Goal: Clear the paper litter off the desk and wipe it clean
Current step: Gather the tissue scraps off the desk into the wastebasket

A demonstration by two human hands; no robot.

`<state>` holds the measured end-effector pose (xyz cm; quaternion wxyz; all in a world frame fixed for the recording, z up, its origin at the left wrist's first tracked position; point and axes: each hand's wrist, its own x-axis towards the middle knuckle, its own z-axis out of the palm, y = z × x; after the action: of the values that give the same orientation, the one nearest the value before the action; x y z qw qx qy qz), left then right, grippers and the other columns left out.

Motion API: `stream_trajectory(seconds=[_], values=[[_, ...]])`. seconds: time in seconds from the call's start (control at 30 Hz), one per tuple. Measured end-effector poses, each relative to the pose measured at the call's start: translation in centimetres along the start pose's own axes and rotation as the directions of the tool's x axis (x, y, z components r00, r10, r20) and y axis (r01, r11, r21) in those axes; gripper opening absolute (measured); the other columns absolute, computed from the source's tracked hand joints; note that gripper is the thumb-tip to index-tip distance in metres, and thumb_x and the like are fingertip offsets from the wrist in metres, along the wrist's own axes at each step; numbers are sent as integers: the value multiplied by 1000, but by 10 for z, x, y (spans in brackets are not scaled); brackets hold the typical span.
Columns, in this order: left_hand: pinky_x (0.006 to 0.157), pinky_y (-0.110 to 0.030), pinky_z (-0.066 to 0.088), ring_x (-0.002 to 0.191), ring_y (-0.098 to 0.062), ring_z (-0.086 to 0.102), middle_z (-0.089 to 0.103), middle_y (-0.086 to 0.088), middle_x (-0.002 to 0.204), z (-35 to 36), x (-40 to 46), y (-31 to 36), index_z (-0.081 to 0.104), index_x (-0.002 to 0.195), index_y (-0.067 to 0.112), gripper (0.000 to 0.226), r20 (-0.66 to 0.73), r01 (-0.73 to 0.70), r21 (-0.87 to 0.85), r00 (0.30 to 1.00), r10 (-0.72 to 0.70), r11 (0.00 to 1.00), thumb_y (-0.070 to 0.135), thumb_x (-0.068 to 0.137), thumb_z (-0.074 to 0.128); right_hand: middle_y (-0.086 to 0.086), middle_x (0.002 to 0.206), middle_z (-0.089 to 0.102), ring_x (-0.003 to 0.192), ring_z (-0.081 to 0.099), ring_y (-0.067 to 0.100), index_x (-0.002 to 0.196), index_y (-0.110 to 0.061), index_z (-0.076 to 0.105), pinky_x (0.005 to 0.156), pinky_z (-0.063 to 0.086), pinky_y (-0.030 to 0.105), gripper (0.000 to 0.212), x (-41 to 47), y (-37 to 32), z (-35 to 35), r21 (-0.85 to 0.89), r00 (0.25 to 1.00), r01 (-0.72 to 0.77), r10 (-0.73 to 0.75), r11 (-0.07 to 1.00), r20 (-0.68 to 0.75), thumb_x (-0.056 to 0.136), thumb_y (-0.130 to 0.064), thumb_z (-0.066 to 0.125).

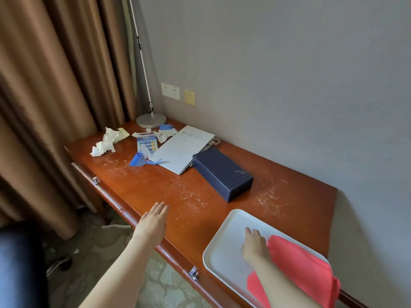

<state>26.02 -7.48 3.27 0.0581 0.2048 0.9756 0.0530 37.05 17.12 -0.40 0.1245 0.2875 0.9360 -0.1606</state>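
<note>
**Littered wooden desk, both hands reaching in**

The desk (155, 187) has a smooth, glossy top of reddish-brown wood, long and rectangular, and it is marked with pale dusty streaks and crumbs. At its far left end lie the crumpled white tissues (104, 144), soft and wrinkled, with a small yellowish paper beside them. Near them are a printed blue and white leaflet (146, 144), more torn white scraps (163, 135) and two pieces of thin blue plastic wrapper (139, 161). A flat pale grey paper bag (182, 148) with cord handles lies next to the scraps, and a dark blue rectangular box (222, 173) of matte cardboard touches its right edge.

At the near right end stands a white plastic tray (224, 241) with rounded corners. In it lies a coral-red cloth (298, 263), soft and folded loosely, partly hanging over the tray rim.

The left hand (153, 223) is flat above the front edge of the desk, fingers straight and together, and holds nothing. The right hand (254, 243) is over the tray, fingers spread and relaxed, just at the edge of the cloth; I cannot tell whether it touches the cloth.

A round metal lamp base (151, 121) with a thin pole stands in the far corner. Behind is a grey wall (289, 85) with white sockets (170, 91); brown curtains (55, 96) hang on the left.
</note>
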Motion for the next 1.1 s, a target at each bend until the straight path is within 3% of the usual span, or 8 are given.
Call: stream_trajectory(seconds=[0.2, 0.37, 0.53, 0.7, 0.8, 0.9, 1.0, 1.1], values=[[117, -34, 19, 146, -19, 5, 10, -1, 158, -5, 57, 7, 14, 149, 19, 54, 4, 16, -37, 1000, -15, 999, 12, 100, 34, 6, 139, 35, 128, 38, 21, 132, -13, 40, 99, 37, 28, 42, 31, -4, 20, -16, 998, 49, -49, 999, 29, 94, 1, 30], [117, -34, 20, 146, -19, 5, 9, 0, 158, -6, 92, 9, 15, 149, 21, 57, -29, 18, -60, 999, -19, 998, 10, 99, 38, 4, 120, 51, 118, 52, 20, 98, -16, 52, 91, 43, 25, 23, 70, -28, -2, -2, 992, 124, -123, 992, 28, 93, -2, 34], [117, -35, 19, 146, -19, 4, 9, 0, 158, -9, 124, -19, 15, 149, 22, 60, -18, 44, -73, 999, -45, 996, 3, 97, 39, -2, 122, 55, 109, 59, 13, 116, -20, 56, 89, 50, 18, 22, 106, -86, -33, 75, 953, 283, -271, 956, -135, 98, -16, 44], [116, -36, 20, 146, -19, 5, 8, 1, 158, -23, 171, -66, 14, 149, 24, 62, -17, 86, -90, 996, -88, 992, 7, 97, 43, -3, 124, 53, 112, 57, 12, 125, -21, 54, 91, 48, 19, 29, 142, -137, -37, 73, 931, 339, -323, 938, -171, 101, -19, 38], [114, -36, 23, 146, -19, 10, 11, 1, 158, -30, 204, -109, 14, 149, 23, 59, -22, 85, -72, 996, -87, 994, 9, 98, 40, 0, 115, 53, 102, 59, 13, 111, -19, 58, 83, 48, 19, 27, 170, -176, -28, 147, 945, 304, -278, 941, -174, 101, -13, 34], [110, -34, 31, 144, -20, 19, 18, -1, 155, -33, 237, -158, 18, 148, 19, 56, 14, 54, -13, 998, -54, 998, 9, 97, 40, 3, 114, 56, 98, 60, 15, 112, -12, 63, 79, 47, 18, 27, 200, -228, -22, 271, 959, 265, -222, 925, -178, 99, -11, 40], [112, -35, 27, 146, -21, 9, 13, -3, 157, -26, 268, -199, 14, 148, 18, 58, 90, 51, -1, 995, -51, 999, 8, 97, 40, 6, 117, 57, 103, 58, 17, 114, -8, 64, 88, 45, 19, 27, 225, -281, -14, 314, 960, 272, -236, 910, -148, 97, -6, 43], [114, -36, 25, 146, -22, 2, 6, -3, 158, -20, 297, -220, 9, 149, 21, 68, 156, 50, -50, 987, -42, 997, 3, 94, 45, 6, 118, 53, 98, 56, 13, 110, -6, 65, 83, 35, 7, 24, 243, -326, -2, 302, 954, 290, -250, 908, -164, 96, -6, 45]])
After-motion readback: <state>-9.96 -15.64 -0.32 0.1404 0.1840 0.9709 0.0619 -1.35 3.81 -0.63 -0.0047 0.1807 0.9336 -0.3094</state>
